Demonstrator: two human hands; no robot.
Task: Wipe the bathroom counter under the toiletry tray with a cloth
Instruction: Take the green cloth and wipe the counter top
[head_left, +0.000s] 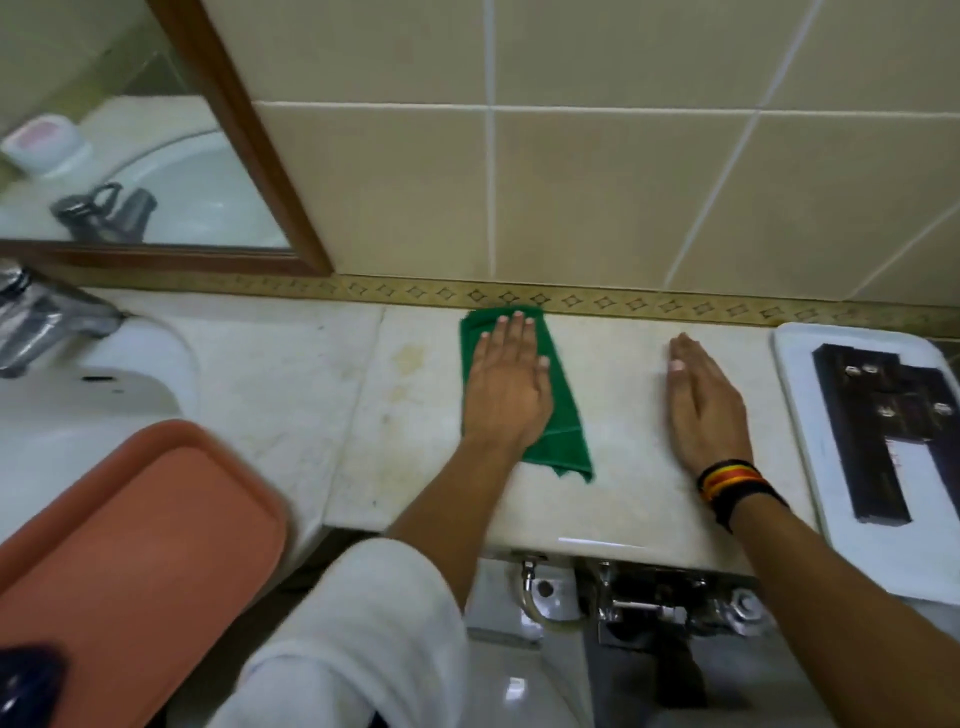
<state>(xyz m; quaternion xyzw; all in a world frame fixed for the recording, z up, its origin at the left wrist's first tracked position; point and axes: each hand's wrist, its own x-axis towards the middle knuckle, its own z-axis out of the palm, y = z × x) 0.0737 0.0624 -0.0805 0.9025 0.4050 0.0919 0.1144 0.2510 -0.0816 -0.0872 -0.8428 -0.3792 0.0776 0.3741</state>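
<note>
A green cloth (563, 410) lies flat on the beige marble counter (628, 483), its far end against the patterned wall border. My left hand (506, 389) presses palm-down on the cloth, fingers together and pointing at the wall. My right hand (706, 410), with a striped band on the wrist, rests flat on the bare counter to the right of the cloth and holds nothing. A white tray (797, 405) carrying a black holder (883, 431) with small capped items sits at the counter's right end, just beyond my right hand.
An orange tray (135, 525) rests tilted over the white sink (114, 400) at lower left. A chrome faucet (47, 322) stands at the far left under a wood-framed mirror (249, 130). Yellowish stains (410, 358) mark the counter left of the cloth. Metal pipe fittings (649, 597) show below the front edge.
</note>
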